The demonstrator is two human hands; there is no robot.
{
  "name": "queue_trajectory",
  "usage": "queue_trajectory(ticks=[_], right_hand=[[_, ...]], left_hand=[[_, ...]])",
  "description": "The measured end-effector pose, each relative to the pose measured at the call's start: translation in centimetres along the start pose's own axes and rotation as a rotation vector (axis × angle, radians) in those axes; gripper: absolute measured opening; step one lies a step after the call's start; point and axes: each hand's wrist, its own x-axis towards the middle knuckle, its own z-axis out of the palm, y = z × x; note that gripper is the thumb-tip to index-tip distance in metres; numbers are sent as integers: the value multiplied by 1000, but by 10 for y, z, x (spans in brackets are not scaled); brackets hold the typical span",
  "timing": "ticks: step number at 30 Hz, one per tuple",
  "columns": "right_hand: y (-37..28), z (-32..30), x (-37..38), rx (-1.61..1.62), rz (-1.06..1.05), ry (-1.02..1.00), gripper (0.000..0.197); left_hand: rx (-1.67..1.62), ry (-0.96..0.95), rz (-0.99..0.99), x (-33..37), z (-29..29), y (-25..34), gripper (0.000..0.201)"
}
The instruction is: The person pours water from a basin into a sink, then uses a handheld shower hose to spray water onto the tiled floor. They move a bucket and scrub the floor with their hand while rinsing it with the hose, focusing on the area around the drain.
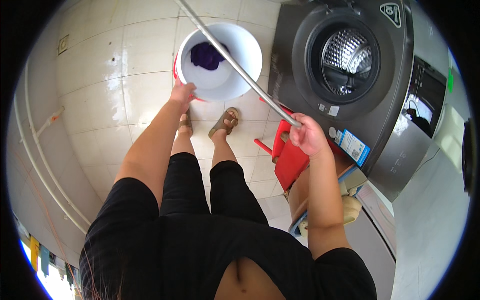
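White bucket ahead and, larger still, a dark-grey front-loading washing machine at right, its steel drum visible through the round opening. The bucket is over pale floor tiles, just beside the machine and beyond the person's sandalled feet. Across its mouth slants a silvery pole. The right hand grasps the pole's near end; the left hand curls its fingers on the bucket's near rim. Inside lies a crumpled purple cloth.
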Motion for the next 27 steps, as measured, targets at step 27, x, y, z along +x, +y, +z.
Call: queue_trajectory(ticks=[27], right_hand=[[75,-1,-3,-669,-223,414,22]], left_hand=[[561,368,-461,-239,-262,-115,52]])
